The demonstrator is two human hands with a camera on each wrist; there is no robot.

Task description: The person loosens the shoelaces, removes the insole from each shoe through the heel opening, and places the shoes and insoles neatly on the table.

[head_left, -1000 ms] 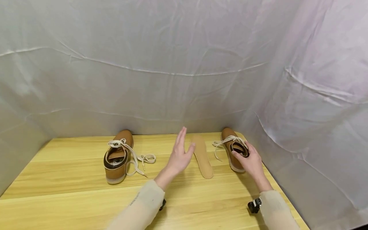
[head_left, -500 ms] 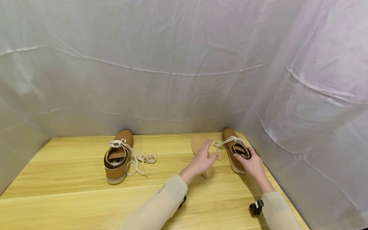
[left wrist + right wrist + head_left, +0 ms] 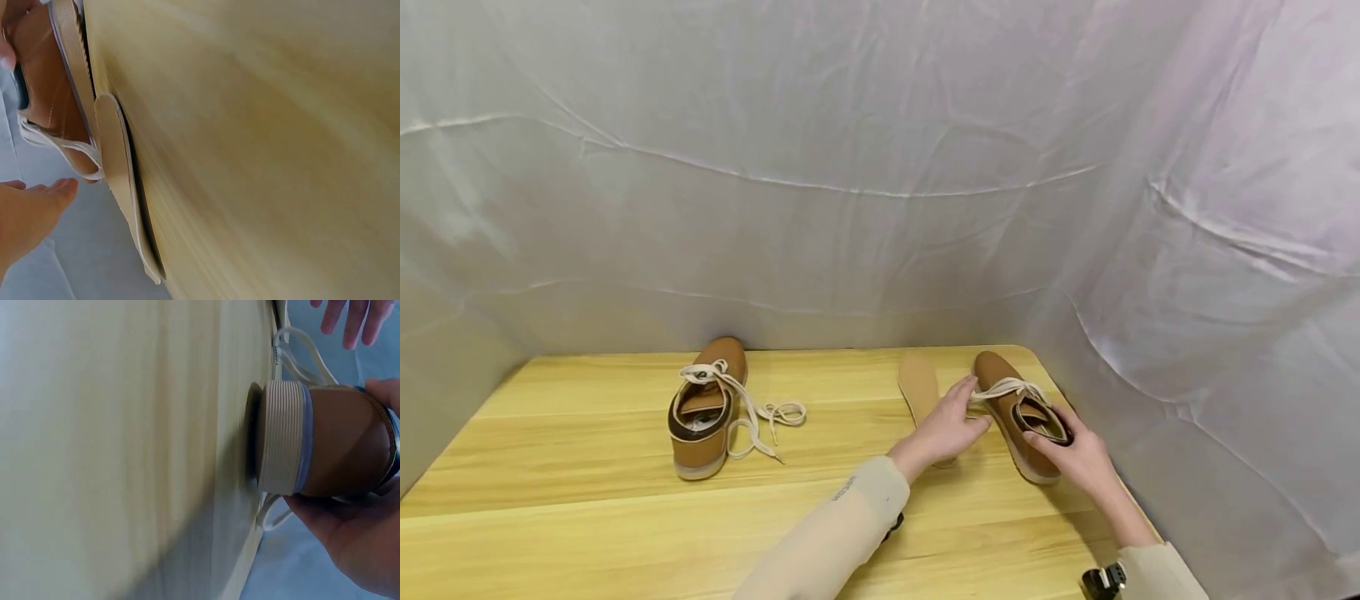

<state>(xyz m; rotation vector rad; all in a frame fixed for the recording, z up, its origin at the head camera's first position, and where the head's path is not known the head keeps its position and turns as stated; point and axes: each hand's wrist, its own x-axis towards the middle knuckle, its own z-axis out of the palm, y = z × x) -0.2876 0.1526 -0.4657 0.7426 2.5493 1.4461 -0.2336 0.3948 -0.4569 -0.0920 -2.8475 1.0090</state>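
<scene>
My right hand (image 3: 1086, 458) grips a brown lace-up shoe (image 3: 991, 363) at its heel collar, thumb on one side and fingers on the other. The right wrist view shows the shoe's heel (image 3: 340, 440) in that hand, with a dark shadow beside the sole. Left of the shoe, my left hand (image 3: 946, 429) hovers with fingers extended, close to the pale laces (image 3: 1011, 387). Its fingertips look apart from the shoe in the left wrist view. Below this hand a tan insole (image 3: 917, 379) lies on the table, partly hidden by it.
A matching brown shoe (image 3: 730, 354) stands at the left of the wooden table (image 3: 587, 467), its loose laces (image 3: 758, 429) trailing right. Grey fabric walls (image 3: 820, 250) rise behind the table and along its right side.
My left hand has moved right, across the insole toward the gripped shoe. My right hand has drawn that shoe slightly toward me and to the right. The other shoe has stayed put.
</scene>
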